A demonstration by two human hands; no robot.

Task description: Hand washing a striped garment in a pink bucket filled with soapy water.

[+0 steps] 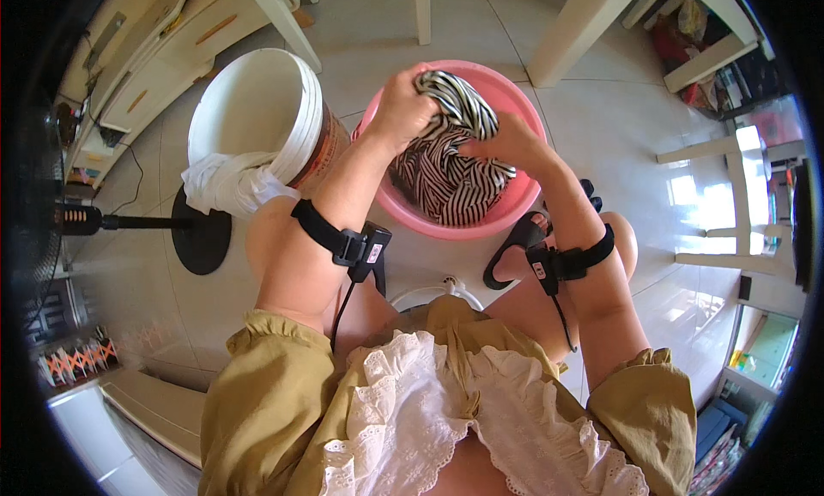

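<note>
A pink plastic basin [531, 203] stands on the floor before me. In it lies a bunched black-and-white striped cloth [444, 180], darker where it sits low in the basin. My left hand [405, 110] is closed around a raised fold of this cloth above the basin's far part. At the basin's right side my right hand [515, 145] holds the same cloth, its thumb reaching over the stripes; the other fingers are mostly hidden. Between the hands the fold arches up, twisted.
Left of the basin is a white plastic bucket [254, 103] with a wrung white cloth [235, 184] over its near rim. A standing fan's round black base [203, 235] is close by. White table legs [573, 39] rise beyond the basin. A white stool [740, 200] stands at right.
</note>
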